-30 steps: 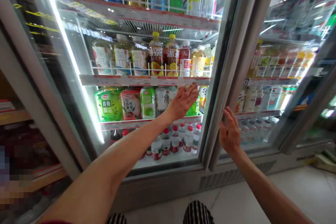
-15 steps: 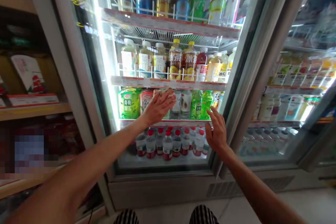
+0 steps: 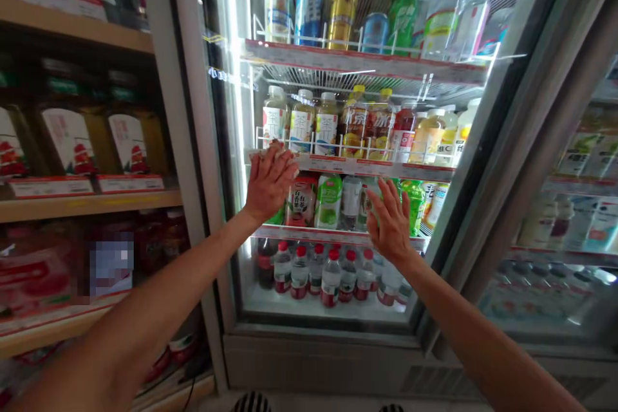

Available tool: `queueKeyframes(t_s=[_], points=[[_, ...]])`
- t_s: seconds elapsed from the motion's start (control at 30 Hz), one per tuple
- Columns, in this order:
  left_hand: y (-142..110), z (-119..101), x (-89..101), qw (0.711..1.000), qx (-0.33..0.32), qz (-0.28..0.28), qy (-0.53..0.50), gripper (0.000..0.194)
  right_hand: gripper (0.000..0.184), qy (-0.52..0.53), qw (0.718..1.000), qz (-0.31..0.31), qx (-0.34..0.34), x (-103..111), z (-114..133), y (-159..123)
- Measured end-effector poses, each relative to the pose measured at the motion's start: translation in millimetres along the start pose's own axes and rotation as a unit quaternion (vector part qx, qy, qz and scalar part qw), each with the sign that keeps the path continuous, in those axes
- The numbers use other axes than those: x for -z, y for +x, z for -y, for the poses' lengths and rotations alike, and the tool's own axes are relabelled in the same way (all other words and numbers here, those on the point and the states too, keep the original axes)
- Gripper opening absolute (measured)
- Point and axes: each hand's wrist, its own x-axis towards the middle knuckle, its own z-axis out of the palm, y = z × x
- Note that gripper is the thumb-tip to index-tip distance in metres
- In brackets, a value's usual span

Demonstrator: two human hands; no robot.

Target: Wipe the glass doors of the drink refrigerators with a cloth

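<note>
My left hand [image 3: 270, 188] lies flat with its fingers forward on the glass door [image 3: 309, 317] of a lit drinks cooler. Under it is a crumpled pale cloth [image 3: 277, 145], mostly hidden, with bits showing past the fingertips. My right hand [image 3: 392, 222] is open and holds nothing, fingers spread, at the right part of the same door; whether it touches the glass I cannot tell. Behind the glass near the left hand are a red drink carton [image 3: 300, 201] and a green one [image 3: 329, 201].
Cans and bottles fill the cooler's wire shelves, with red-capped bottles [image 3: 331, 277] at the bottom. A wooden shelf [image 3: 87, 206] with large bottles stands at the left. Another cooler door [image 3: 545, 225] is on the right, beyond a thick metal frame [image 3: 487, 161].
My left hand has slid left across the glass with the cloth. The right hand has shifted slightly left along the door. The view has turned left, showing more of the wooden shelf.
</note>
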Motion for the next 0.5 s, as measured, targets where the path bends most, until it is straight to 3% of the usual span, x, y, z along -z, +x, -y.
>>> queueKeyframes(t_s=[0.03,0.1,0.13,0.2,0.27,0.37,0.43,0.5], points=[[-14,-4,0.3,1.0,-0.014,0.013,-0.008,0.042,0.061,0.001,1.0,0.0,0.004,-3,1,2],[-53,-22,-1.1,0.984,-0.151,0.083,-0.052,0.039,0.06,0.003,1.0,0.009,0.018,-10,4,6],[-75,-33,-2.4,0.955,-0.249,0.142,-0.082,0.039,0.059,0.006,0.999,0.016,0.028,-13,5,7],[-106,-47,-4.6,0.892,-0.389,0.193,-0.127,0.036,0.057,0.009,0.998,0.028,0.051,-19,5,8],[-113,-41,-4.3,0.878,-0.422,0.178,-0.138,0.036,0.056,0.003,0.997,0.037,0.066,-24,1,9],[-84,2,2.9,0.937,-0.319,0.102,-0.099,0.037,0.055,-0.021,0.996,0.038,0.08,-32,-10,9],[-58,33,8.8,0.98,-0.186,0.051,-0.048,0.038,0.055,-0.028,0.995,0.029,0.089,-38,-18,7],[-43,48,11.6,0.999,-0.035,-0.003,0.003,0.04,0.055,-0.027,0.995,0.018,0.095,-42,-22,5]])
